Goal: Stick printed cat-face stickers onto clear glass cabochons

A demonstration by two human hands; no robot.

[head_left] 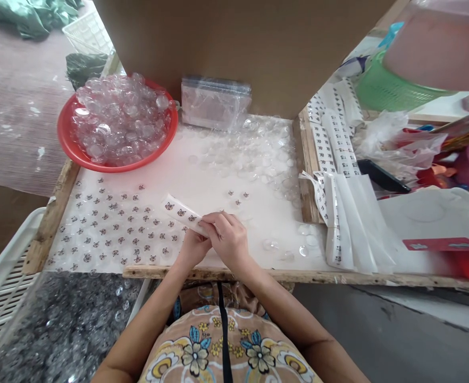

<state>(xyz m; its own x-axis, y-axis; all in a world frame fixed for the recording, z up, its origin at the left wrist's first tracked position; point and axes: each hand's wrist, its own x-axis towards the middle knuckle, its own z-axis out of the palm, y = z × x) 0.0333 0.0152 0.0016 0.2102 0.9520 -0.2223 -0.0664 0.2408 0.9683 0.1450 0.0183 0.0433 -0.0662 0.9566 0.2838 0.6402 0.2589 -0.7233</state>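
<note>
Over the front of the white work surface, a white strip of animal-head stickers (181, 212) sticks out up and to the left from my hands. My left hand (194, 248) is closed around its lower end from below. Lying over that same end, my right hand (228, 238) has its fingers pinched on the strip; the fingertips are partly hidden. To the left, many small clear discs with animal-head stickers (130, 230) are spread in rows. A few loose stickered pieces (238, 202) lie just beyond my right hand.
A red basin (117, 168) heaped with clear domed pieces stands back left. Plain clear discs (254, 154) lie scattered before a cardboard box (242, 48) and plastic bags (214, 103). Sticker strips (340, 223) hang over the wooden edge at right. A white crate (3, 282) is lower left.
</note>
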